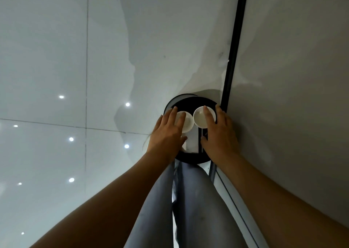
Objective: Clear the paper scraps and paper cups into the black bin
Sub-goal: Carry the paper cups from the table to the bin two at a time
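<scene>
A round black bin (189,158) stands on the floor just ahead of my legs. Two white paper cups show mouth-up within its opening, the left cup (187,123) and the right cup (199,118) side by side. White paper scraps (193,140) lie in the bin below them. My left hand (168,133) hovers over the left cup with straight, spread fingers that partly cover it. Over the right cup, my right hand (220,132) is spread the same way, one finger across the cup's mouth. Whether the fingers touch the cups cannot be told.
Glossy white floor tiles (56,68) with bright light reflections spread to the left. A black upright strip (235,40) and a grey panel (292,77) run close along the bin's right side. My legs in grey trousers (188,200) stand directly behind the bin.
</scene>
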`<state>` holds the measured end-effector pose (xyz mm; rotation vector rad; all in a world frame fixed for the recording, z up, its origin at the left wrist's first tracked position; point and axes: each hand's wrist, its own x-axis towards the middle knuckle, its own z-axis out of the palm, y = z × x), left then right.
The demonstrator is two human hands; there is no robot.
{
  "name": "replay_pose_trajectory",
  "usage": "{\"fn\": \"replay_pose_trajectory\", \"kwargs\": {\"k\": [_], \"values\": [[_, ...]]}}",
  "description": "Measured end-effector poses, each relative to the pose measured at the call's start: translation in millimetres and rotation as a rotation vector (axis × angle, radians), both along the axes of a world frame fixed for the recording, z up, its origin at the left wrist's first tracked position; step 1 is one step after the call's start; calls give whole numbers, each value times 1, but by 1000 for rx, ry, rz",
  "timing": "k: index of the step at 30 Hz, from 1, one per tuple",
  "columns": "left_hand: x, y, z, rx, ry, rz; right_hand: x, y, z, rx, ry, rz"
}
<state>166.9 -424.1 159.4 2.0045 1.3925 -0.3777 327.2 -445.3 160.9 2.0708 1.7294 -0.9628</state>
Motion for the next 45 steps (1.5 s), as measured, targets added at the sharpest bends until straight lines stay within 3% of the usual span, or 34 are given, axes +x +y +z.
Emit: {"fn": "replay_pose_trajectory", "kwargs": {"k": [5, 8, 13, 21, 32, 45], "values": [[-21, -7, 83, -25, -8, 25, -16, -1, 78, -54, 4, 2], [-37, -10, 154, -22, -13, 147, -35, 2, 149, -39, 48, 54], [-69, -33, 277, 45, 75, 141, -74, 3, 278, 0, 71, 190], [-120, -111, 418, 141, 132, 491, -142, -40, 419, 37, 86, 523], [-246, -278, 473, 170, 191, 974, -304, -131, 486, 95, 62, 1019], [-440, -527, 481, 135, 256, 1421, -575, -361, 495, 105, 176, 1503]]}}
